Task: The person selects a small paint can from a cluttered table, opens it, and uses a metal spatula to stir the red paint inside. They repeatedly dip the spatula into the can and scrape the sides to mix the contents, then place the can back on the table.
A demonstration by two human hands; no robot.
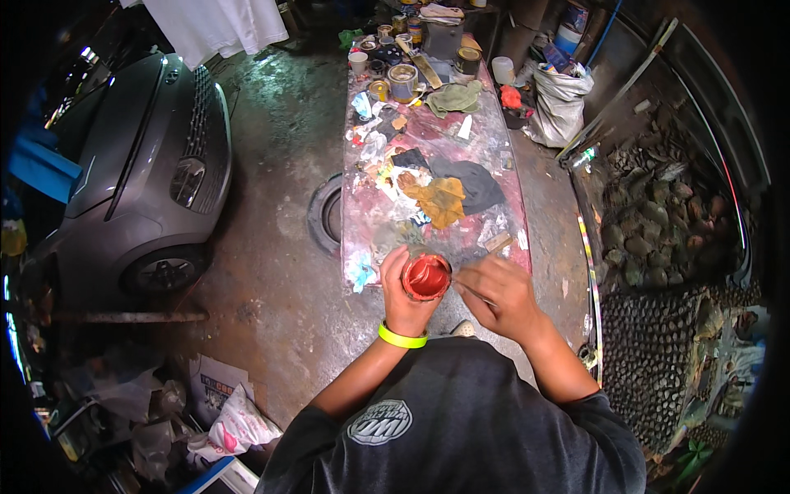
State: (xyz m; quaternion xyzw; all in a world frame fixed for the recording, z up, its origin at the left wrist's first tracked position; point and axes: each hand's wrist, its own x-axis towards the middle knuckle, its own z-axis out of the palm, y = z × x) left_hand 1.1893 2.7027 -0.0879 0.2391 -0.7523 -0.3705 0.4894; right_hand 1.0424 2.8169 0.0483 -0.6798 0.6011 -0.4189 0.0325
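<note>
My left hand (400, 295), with a neon yellow band at the wrist, is wrapped around a round can (417, 252) just off the table's near edge. Its open mouth faces up, and glossy red paint (428, 278) coats the inside. Close to the can's right side, my right hand (504, 298) is closed with the fingers pinched. A thin dark stick-like tool (474, 295) shows between the fingers, one end by the can's rim. Its exact kind is too small to tell.
A paint-stained table (387, 235) stretches ahead, bearing a brown rag (440, 202), a dark cloth (477, 186) and a green cloth (455, 99). Paint cans (402, 82) crowd its far end. A tire (325, 216) lies beside it; a grey car (148, 165) stands left.
</note>
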